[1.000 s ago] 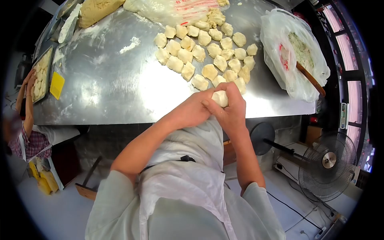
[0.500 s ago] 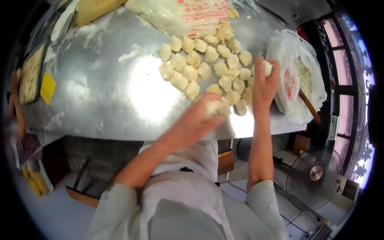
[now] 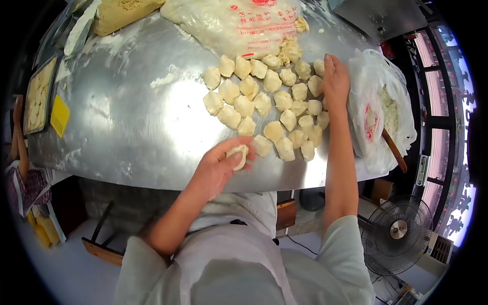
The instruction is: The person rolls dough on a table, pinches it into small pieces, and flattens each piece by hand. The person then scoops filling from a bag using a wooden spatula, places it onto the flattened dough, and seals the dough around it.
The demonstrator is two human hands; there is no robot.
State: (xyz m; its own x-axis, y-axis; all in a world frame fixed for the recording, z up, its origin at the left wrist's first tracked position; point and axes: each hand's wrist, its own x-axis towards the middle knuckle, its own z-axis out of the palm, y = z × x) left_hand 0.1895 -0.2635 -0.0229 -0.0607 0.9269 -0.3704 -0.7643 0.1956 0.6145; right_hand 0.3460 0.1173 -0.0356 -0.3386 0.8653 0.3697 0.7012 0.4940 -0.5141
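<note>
My left hand [image 3: 216, 168] is curled around a small pale dough piece [image 3: 237, 156], thumb pressed into its cupped middle, above the table's near side. My right hand [image 3: 337, 81] is at the right edge of the dough group, fingertips beside a dough piece [image 3: 319, 66] lying on the metal; its palm side is partly hidden. Several flattened, roundish dough pieces [image 3: 244, 105] lie spread between the two hands. Behind them a rough lump of dough [image 3: 290, 50] sits against a large clear plastic bag with red print [image 3: 244, 25].
A white plastic bag [image 3: 366, 76] with shredded pale filling and a wooden handle [image 3: 394, 149] stands at the right. At far left are a tray of dough pieces [image 3: 38, 96], a yellow scraper [image 3: 59, 116] and another person's arm [image 3: 20, 137]. A fan [image 3: 398, 230] stands below right.
My left hand has drawn back left from the dough group with a dough piece. The dough piece that was in my right hand now appears to lie on the table beside its fingers. The view has shifted slightly.
</note>
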